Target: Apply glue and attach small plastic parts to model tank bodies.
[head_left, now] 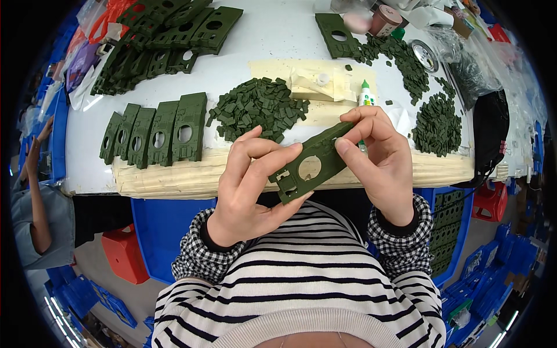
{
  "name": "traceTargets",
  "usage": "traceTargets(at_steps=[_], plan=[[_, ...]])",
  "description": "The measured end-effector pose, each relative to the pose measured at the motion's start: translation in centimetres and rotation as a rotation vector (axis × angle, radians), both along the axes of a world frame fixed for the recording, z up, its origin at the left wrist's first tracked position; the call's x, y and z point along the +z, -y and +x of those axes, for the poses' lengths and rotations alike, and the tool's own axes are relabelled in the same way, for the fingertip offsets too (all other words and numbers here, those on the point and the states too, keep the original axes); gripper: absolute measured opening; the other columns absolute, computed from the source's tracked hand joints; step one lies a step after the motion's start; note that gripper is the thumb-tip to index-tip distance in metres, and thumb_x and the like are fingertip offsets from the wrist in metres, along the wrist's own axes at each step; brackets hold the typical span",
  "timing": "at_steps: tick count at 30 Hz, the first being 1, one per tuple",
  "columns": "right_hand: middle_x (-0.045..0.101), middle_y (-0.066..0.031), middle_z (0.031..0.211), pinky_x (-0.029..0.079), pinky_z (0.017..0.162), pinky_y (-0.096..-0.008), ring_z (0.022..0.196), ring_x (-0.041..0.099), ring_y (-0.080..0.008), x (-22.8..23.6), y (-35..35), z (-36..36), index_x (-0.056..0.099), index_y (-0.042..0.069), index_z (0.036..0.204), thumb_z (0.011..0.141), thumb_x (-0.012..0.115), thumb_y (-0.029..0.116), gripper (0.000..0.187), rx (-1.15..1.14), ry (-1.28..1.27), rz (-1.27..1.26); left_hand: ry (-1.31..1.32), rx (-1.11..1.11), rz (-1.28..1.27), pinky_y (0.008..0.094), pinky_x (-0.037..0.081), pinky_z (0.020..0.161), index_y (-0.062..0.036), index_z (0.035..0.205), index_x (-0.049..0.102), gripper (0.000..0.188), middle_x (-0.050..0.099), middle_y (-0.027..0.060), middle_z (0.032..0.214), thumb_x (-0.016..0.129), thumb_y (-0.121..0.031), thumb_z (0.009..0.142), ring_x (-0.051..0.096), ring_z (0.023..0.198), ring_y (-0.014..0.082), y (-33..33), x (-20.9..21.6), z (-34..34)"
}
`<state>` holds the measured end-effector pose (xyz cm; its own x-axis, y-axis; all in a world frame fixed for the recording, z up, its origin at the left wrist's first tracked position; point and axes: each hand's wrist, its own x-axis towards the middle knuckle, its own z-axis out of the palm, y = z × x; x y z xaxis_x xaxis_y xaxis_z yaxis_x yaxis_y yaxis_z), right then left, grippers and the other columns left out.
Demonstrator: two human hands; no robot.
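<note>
The green plate point(332, 155) is held near the edge of the tabletop point(229, 72), long axis slanted toward upper right, lower end gripped by the left hand point(245, 182), upper by the right hand point(383, 159)

Off to your left you have a co-worker point(46, 211) and a red stool point(125, 254); to your right, another red stool point(490, 202) and some blue bins point(502, 252). On your counter point(272, 35), a red plastic bag point(107, 20) lies far left, a pink canister point(386, 20) far right; a black bag point(490, 124) hangs at its right end.
</note>
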<state>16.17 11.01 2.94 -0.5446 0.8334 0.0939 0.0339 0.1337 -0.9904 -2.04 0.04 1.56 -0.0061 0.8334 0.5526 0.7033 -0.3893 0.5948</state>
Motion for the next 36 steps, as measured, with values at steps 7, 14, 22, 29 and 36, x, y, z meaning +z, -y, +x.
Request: traceTargets(at_steps=[7, 14, 22, 29, 36], plan=[[0.054, -0.0079, 0.104, 0.036, 0.095, -0.0288, 0.102, 0.050, -0.0154, 0.0, -0.2, 0.1, 0.062, 0.000, 0.079, 0.080, 0.069, 0.005, 0.008, 0.038, -0.008, -0.007, -0.020, 0.001, 0.004, 0.0533, 0.040, 0.102, -0.0014, 0.114, 0.061, 0.057, 0.058, 0.0104, 0.098, 0.084, -0.013, 0.063, 0.059, 0.093, 0.0236, 0.2, 0.1, 0.0], [0.054, -0.0078, 0.102, 0.037, 0.093, -0.0276, 0.100, 0.050, -0.0151, -0.2, -0.3, 0.4, 0.060, 0.001, 0.077, 0.080, 0.069, 0.006, 0.011, 0.067, -0.006, -0.013, -0.006, -0.024, 0.015, 0.0554, 0.035, 0.106, -0.0018, 0.114, 0.060, 0.057, 0.057, 0.0099, 0.100, 0.085, -0.015, 0.064, 0.059, 0.095, 0.0236, 0.2, 0.0, -0.1], [0.054, -0.0086, 0.099, 0.038, 0.093, -0.0283, 0.100, 0.051, -0.0151, 0.4, 0.1, 0.8, 0.058, 0.000, 0.083, 0.084, 0.066, 0.004, 0.009, 0.083, -0.060, -0.114, 0.103, -0.018, -0.015, 0.0549, 0.035, 0.104, -0.0024, 0.113, 0.063, 0.054, 0.062, 0.0093, 0.098, 0.084, -0.015, 0.065, 0.060, 0.092, 0.0222, 0.2, -0.3, -0.4], [0.055, -0.0092, 0.100, 0.042, 0.086, -0.0267, 0.093, 0.053, -0.0142, 0.5, 0.4, 0.5, 0.058, -0.001, 0.085, 0.085, 0.064, 0.002, 0.007, 0.039, -0.096, -0.059, 0.188, -0.042, -0.031, 0.0539, 0.033, 0.108, -0.0007, 0.116, 0.056, 0.058, 0.057, 0.0117, 0.105, 0.083, -0.014, 0.066, 0.055, 0.103, 0.0245, 0.5, -1.3, -1.4], [0.059, -0.0103, 0.082, 0.047, 0.067, -0.0292, 0.075, 0.057, -0.0188, -0.4, 0.4, -0.2, 0.061, -0.001, 0.085, 0.079, 0.070, 0.002, 0.011, -0.053, 0.187, 0.461, 0.330, 0.155, 0.055, 0.0485, 0.032, 0.110, 0.0001, 0.116, 0.053, 0.057, 0.051, 0.0120, 0.114, 0.080, -0.003, 0.066, 0.052, 0.107, 0.0216, 1.5, -0.9, -4.0]])
